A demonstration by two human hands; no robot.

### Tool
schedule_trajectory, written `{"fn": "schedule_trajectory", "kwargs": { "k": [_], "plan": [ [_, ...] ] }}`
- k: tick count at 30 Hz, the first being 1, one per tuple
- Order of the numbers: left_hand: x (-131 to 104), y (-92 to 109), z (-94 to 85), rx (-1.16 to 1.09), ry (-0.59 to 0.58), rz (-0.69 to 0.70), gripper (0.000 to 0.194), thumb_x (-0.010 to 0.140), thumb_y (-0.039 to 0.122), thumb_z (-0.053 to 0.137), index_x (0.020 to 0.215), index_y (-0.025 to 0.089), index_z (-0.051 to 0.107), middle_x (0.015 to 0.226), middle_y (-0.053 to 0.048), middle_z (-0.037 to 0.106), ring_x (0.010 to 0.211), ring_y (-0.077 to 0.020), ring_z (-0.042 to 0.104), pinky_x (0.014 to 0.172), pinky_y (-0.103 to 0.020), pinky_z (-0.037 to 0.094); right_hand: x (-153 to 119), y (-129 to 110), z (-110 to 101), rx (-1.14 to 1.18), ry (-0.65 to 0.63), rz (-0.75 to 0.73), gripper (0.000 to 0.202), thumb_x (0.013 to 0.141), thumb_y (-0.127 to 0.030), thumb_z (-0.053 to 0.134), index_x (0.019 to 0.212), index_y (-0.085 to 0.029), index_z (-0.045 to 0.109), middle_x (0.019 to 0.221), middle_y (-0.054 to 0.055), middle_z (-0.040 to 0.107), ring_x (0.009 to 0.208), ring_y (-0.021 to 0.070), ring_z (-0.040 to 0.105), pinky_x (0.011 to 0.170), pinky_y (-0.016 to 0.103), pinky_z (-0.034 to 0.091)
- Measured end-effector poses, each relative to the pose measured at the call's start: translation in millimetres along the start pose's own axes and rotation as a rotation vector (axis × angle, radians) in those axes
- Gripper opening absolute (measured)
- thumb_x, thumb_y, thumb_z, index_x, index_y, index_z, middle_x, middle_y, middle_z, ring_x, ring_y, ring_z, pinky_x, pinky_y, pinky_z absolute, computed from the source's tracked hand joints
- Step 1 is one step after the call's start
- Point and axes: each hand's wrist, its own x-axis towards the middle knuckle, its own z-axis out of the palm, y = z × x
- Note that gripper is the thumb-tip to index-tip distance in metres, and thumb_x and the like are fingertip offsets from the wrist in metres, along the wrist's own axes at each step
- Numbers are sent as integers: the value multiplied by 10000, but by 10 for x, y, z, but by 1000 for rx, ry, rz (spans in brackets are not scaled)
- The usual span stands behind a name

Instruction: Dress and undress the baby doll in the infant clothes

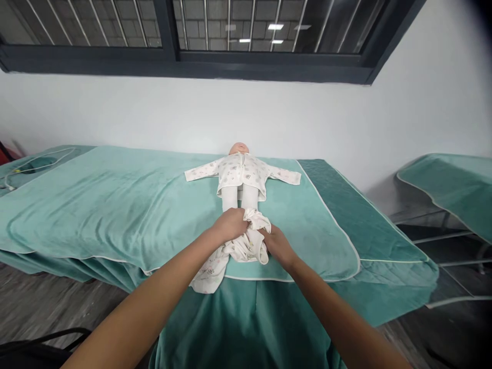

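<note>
Head view: both hands (251, 233) on bunched trousers (246, 246)

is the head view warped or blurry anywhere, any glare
Head view: wide-angle warp bends the window frame and bed edges; even, soft light, no glare on the doll; ceiling lamps reflect in the glass; both hands sharp.

Even, bright indoor light is falling from overhead; ceiling lamps are reflecting in the dark window (230, 31) at the far side. Shadows are staying soft under the near bed (115, 205) edge. Wide-lens distortion is bending the edges. The near forearms are blurring slightly.
</note>
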Motion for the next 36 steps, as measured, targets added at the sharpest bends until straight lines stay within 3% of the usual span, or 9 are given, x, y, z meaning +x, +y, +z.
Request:
{"fn": "schedule_trajectory", "kwargs": {
  "k": [5,9,12,14,21,25,30,33,36],
  "plan": [
    [-47,18,-56,-304,-46,55,235,859,300,552,960,168,718,1057,-62,750,996,-253,676,856,-320,501,0,94,-18,309,64,-2,416,780,-504,653,1059,-201,704,985,64,757,984,277,676,839,381,532],
    [-89,25,-179,-713,-216,26,339,840,425,647,1036,155,706,1116,-84,736,1028,-254,669,870,-336,508,67,142,-24,562,124,-17,462,707,-436,741,1107,-216,667,1077,67,746,920,256,695,799,366,553],
    [-82,10,-329,-793,-402,41,407,775,404,745,1110,177,698,1211,-89,707,1134,-251,639,940,-332,489,185,177,-42,633,175,-9,459,660,-360,790,1080,-221,669,1043,50,752,859,242,697,768,354,559],
    [-59,4,-421,-740,-428,48,409,723,337,784,1096,192,700,1200,-70,709,1154,-251,628,948,-326,483,270,201,-49,673,202,12,430,667,-349,791,1063,-224,679,1002,33,756,833,232,697,760,346,563],
    [196,72,-450,-450,-33,-69,158,665,221,677,812,177,640,848,-12,683,828,-204,637,658,-265,448,396,152,-21,778,92,-2,441,739,-365,756,1149,-235,659,1167,53,732,1021,242,698,903,371,567],
    [419,118,-315,-271,165,-8,104,661,182,635,764,175,629,797,-2,665,812,-189,612,691,-261,431,412,122,-19,823,43,-47,439,765,-371,736,1173,-244,635,1183,60,724,1077,243,680,948,395,561],
    [576,43,-208,-265,324,-71,195,664,199,620,853,173,655,820,-5,677,802,-187,610,711,-266,433,518,142,-20,594,192,-154,432,828,-440,659,1211,-245,613,1262,54,684,1161,230,634,1026,395,498],
    [640,-55,-209,-257,382,-69,210,668,207,607,869,179,658,848,-12,687,820,-191,615,733,-274,436,639,108,-34,347,290,-284,411,867,-449,586,1201,-211,614,1292,77,655,1221,229,580,1087,383,422],
    [701,-122,-245,-245,411,-64,187,669,204,615,849,181,660,856,-18,690,844,-199,614,752,-282,435,791,47,-57,198,331,-303,398,882,-461,530,1160,-186,606,1274,101,648,1200,235,572,1078,377,404]
  ]
}}
